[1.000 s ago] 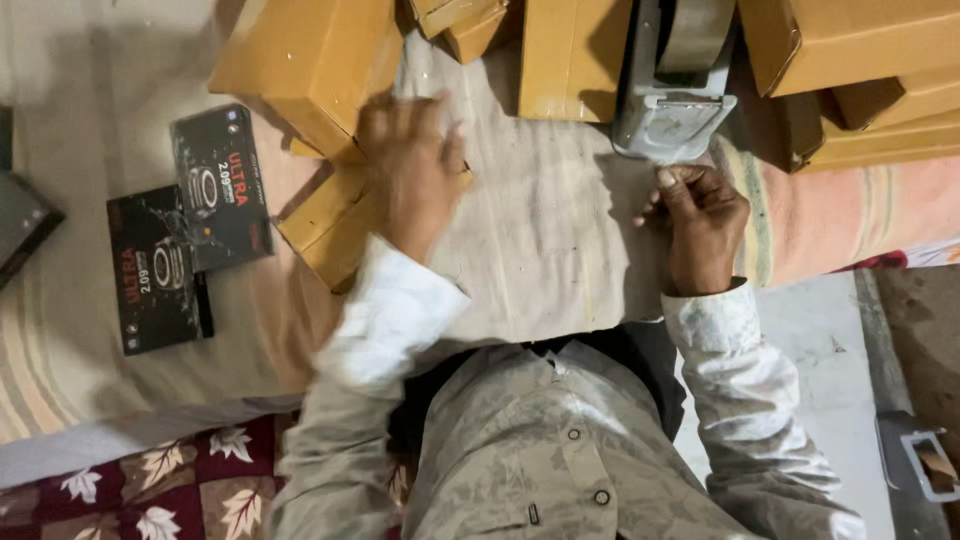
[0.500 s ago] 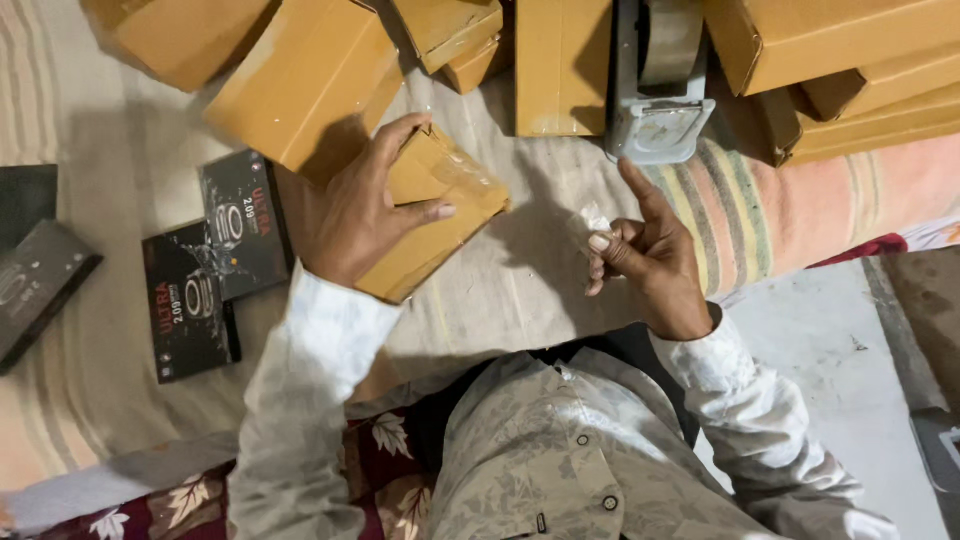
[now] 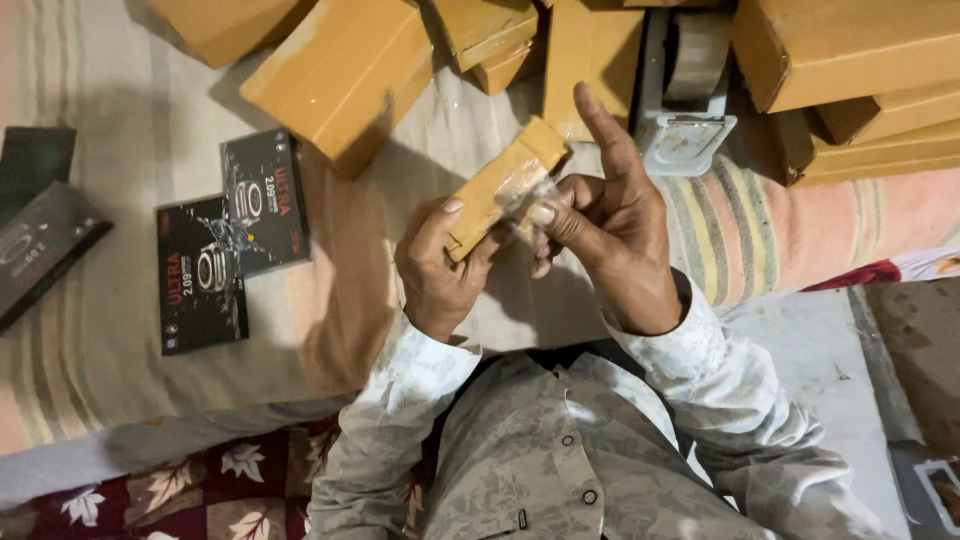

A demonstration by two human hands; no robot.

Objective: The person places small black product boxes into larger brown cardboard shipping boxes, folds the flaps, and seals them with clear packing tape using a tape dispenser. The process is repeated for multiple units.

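Box: the small tan cardboard box (image 3: 505, 185) was up off the bed, tilted, lower end sitting in the left grip and upper end poking up and away past the right fingertips.
Left grip: left hand (image 3: 440, 270) was clamped on the box's lower end, thumb on the near face, fingers wrapped behind it.
Right grip: right hand (image 3: 610, 235) was just beside the left, thumb and middle fingers pinched together on a bit of clear tape (image 3: 530, 195) stuck on the box's side. So closed on the tape, touching the box.
Hand pose: right index finger stuck straight up, clear of the box; both wrists bent inward, pale sleeves coming up from the bottom of the frame.
Beyond the grips: a heap of bigger tan cartons (image 3: 345, 75), well apart from the held box, plus a grey tape dispenser (image 3: 685, 100) just past the right index fingertip.
Left of the left grip: two black product boxes (image 3: 235, 240) lying flat on the striped bedsheet (image 3: 100, 330), overlapping a bit, and more dark boxes (image 3: 40, 235) further out by the edge.
In the way: nothing between the two hands except the box itself; the heap stayed behind it.
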